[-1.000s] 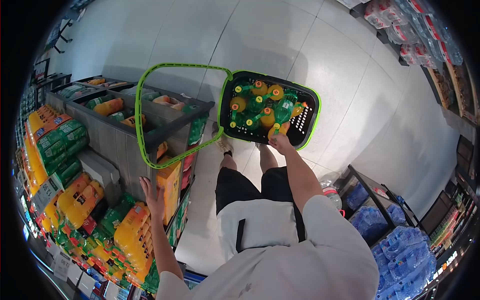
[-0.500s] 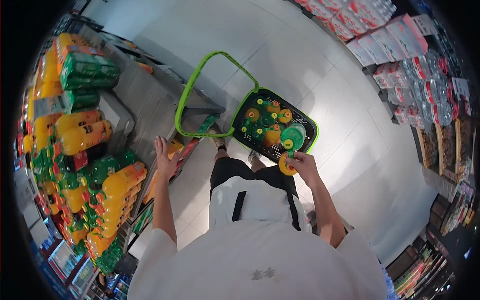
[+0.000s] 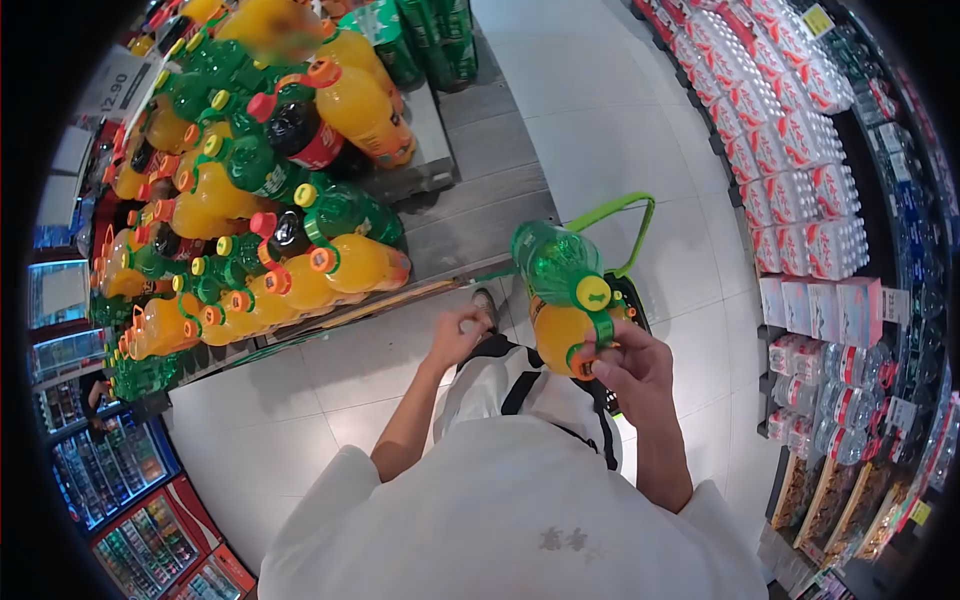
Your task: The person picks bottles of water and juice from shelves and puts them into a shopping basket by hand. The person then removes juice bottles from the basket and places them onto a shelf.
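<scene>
My right hand (image 3: 640, 370) grips a green band that joins two large soda bottles at their necks. A green bottle (image 3: 557, 258) with a yellow cap is uppermost, tilted. Against it lies an orange soda bottle (image 3: 562, 338) with an orange cap, close to my fingertips. Behind the pair, the black shopping basket (image 3: 628, 305) shows only in part; its contents are hidden. Its green handle (image 3: 648, 215) stands up past the bottles. My left hand (image 3: 458, 338) hangs beside the display's edge, fingers curled in, with nothing visible in them.
A low display (image 3: 490, 150) on my left carries many green, orange and dark soda bottles (image 3: 335, 270). Shrink-wrapped packs (image 3: 800, 190) and water bottles (image 3: 850, 410) line the right-hand shelf. Lit drink coolers (image 3: 110, 465) stand at the far left. Tiled floor (image 3: 690, 350) runs between.
My right hand has lifted the joined bottles up from the basket. My left hand has drawn in and its spread fingers have curled. The view has swung toward the bottle display.
</scene>
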Available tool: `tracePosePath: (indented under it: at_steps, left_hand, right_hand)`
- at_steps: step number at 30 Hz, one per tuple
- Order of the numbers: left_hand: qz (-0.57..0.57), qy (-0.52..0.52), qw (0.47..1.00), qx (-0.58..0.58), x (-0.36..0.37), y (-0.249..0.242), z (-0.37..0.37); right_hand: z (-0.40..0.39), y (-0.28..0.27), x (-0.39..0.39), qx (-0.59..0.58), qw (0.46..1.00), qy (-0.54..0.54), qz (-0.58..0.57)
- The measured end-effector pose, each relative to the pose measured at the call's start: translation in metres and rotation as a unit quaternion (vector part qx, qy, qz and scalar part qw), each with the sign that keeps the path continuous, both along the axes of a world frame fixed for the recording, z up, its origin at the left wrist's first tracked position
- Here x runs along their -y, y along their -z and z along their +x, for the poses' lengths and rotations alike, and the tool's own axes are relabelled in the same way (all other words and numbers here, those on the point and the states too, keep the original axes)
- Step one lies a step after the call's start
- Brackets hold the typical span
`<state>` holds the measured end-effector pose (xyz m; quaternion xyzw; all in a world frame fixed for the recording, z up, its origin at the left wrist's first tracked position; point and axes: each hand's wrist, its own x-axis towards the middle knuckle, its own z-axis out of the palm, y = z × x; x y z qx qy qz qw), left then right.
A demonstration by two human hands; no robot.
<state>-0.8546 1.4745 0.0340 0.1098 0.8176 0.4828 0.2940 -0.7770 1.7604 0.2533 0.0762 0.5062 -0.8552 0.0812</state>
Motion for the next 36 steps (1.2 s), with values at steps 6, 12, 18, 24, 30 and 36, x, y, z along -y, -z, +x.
tracePosePath:
  at_steps: [6,12,18,24,30,36]
  left_hand:
    - [0.104,0.092,0.990,-0.007,0.007,-0.084,-0.002]
    - [0.094,0.075,0.993,0.015,0.035,-0.074,-0.045]
    - [0.047,0.024,0.999,0.009,0.039,-0.054,-0.054]
    - [0.004,-0.020,1.000,-0.010,0.032,-0.039,-0.051]
    - [-0.037,0.015,0.999,0.016,0.032,-0.028,-0.054]
    - [-0.049,0.061,0.996,0.048,0.030,-0.013,-0.061]
  right_hand:
    - [-0.110,0.003,0.076,-0.001,0.997,-0.075,0.008]
    - [-0.178,0.023,0.140,0.007,0.993,-0.118,0.007]
    - [-0.215,0.020,0.172,0.001,0.985,-0.168,0.027]
    - [-0.229,0.019,0.176,0.018,0.980,-0.183,0.076]
    - [-0.231,0.016,0.172,0.026,0.975,-0.199,0.092]
    - [-0.221,0.072,0.125,0.010,0.989,-0.055,0.137]
